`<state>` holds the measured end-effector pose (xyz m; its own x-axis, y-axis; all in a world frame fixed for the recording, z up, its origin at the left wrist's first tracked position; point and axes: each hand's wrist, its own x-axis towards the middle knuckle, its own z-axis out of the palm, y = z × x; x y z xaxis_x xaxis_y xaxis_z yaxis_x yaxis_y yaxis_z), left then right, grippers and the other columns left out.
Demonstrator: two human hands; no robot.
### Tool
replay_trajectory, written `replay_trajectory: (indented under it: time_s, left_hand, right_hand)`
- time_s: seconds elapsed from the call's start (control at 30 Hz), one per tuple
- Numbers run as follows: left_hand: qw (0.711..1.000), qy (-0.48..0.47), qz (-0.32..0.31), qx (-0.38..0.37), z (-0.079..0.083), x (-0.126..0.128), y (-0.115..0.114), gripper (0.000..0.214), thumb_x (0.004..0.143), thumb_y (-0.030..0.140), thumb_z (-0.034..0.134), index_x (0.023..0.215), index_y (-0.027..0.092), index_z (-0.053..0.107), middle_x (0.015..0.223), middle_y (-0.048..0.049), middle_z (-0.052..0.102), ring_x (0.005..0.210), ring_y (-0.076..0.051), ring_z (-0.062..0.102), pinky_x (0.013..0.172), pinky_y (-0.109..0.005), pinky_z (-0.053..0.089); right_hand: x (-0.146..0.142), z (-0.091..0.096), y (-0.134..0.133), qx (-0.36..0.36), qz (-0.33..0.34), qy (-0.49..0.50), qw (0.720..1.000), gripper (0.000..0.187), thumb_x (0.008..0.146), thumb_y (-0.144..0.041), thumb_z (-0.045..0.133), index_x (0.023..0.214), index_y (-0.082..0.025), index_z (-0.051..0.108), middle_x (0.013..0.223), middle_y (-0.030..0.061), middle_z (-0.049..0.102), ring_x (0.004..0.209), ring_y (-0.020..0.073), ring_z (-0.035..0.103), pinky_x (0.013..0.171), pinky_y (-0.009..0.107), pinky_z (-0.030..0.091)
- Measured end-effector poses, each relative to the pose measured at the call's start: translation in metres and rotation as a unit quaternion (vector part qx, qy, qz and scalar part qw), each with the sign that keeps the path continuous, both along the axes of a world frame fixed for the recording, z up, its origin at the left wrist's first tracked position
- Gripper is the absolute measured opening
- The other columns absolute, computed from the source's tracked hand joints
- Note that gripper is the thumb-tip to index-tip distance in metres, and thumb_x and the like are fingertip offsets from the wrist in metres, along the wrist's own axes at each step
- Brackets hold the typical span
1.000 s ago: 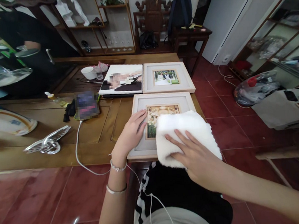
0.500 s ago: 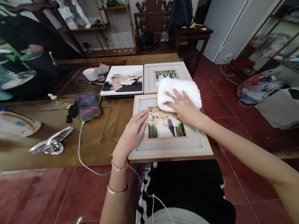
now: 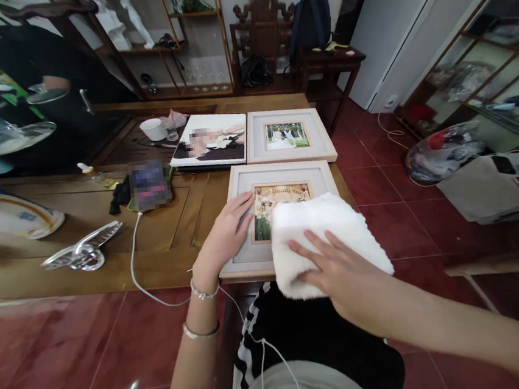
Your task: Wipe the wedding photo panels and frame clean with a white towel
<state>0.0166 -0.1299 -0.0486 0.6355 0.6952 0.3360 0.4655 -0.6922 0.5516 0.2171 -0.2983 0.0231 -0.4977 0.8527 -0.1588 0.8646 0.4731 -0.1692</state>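
A framed photo (image 3: 242, 254) with a pale wood rim lies flat at the near edge of the wooden table. My left hand (image 3: 229, 231) rests flat on its left side, fingers stretched out. Over the lower right of the frame, my right hand (image 3: 335, 267) holds a fluffy white cloth (image 3: 349, 222), with its fingers spread on top and the thumb hidden. The cloth covers much of the picture and hangs past the frame's near right corner. Just behind lies a second framed photo (image 3: 288, 135), beside a photo album (image 3: 211, 139) with a white cover.
On the table's left side are a silver winged ornament (image 3: 83, 248), a phone-like device (image 3: 149, 185) with a white cable, and a small bottle (image 3: 97, 176). A white cup (image 3: 153, 130) stands farther back. Beyond the table, a person in dark clothes (image 3: 67, 60) is partly visible.
My right hand has drawn the white cloth toward me, from the frame's far right to its near right corner. The second frame's picture is now uncovered. My left hand stays in place.
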Motion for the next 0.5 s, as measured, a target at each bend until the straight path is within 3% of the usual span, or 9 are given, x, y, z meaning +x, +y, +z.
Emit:
replay_trajectory:
  time_s: [0.13,0.23,0.33,0.5]
  left_hand:
    - [1.000,0.002,-0.001,-0.003,0.001,0.000,-0.001,0.041,0.096,0.026,0.039,0.134,0.016,0.051,0.142,-0.0106,0.049,0.134,-0.021,0.042,0.113,-0.044,0.033]
    - [1.000,0.004,0.003,-0.002,0.002,0.000,-0.001,0.040,0.096,0.025,0.040,0.133,0.015,0.052,0.142,-0.0110,0.049,0.133,-0.021,0.042,0.113,-0.044,0.032]
    - [1.000,0.006,0.003,0.002,0.000,0.000,-0.001,0.041,0.096,0.025,0.040,0.134,0.017,0.051,0.142,-0.0105,0.049,0.133,-0.021,0.042,0.113,-0.044,0.033]
    - [1.000,-0.003,0.001,0.006,-0.002,-0.001,0.001,0.041,0.095,0.027,0.040,0.133,0.016,0.052,0.141,-0.0110,0.050,0.133,-0.022,0.043,0.113,-0.044,0.033]
  right_hand:
    - [-0.009,-0.001,-0.019,-0.011,0.018,0.026,0.999,0.055,0.069,-0.001,0.048,0.119,-0.019,0.061,0.156,0.0088,0.022,0.142,0.0391,0.012,0.112,0.062,0.020]
    - [-0.010,-0.009,-0.015,0.007,0.009,0.044,0.999,0.058,0.069,0.001,0.045,0.122,-0.020,0.059,0.157,0.0079,0.019,0.143,0.0370,0.007,0.113,0.061,0.017]
    - [-0.003,-0.018,0.008,0.033,-0.012,0.047,0.998,0.064,0.070,0.005,0.041,0.126,-0.021,0.057,0.156,0.0075,0.023,0.143,0.0350,0.008,0.113,0.059,0.018]
    - [0.024,-0.026,0.069,0.103,-0.064,0.044,0.992,0.069,0.066,0.007,0.038,0.130,-0.014,0.052,0.155,0.0137,0.025,0.143,0.0341,0.012,0.112,0.060,0.020]
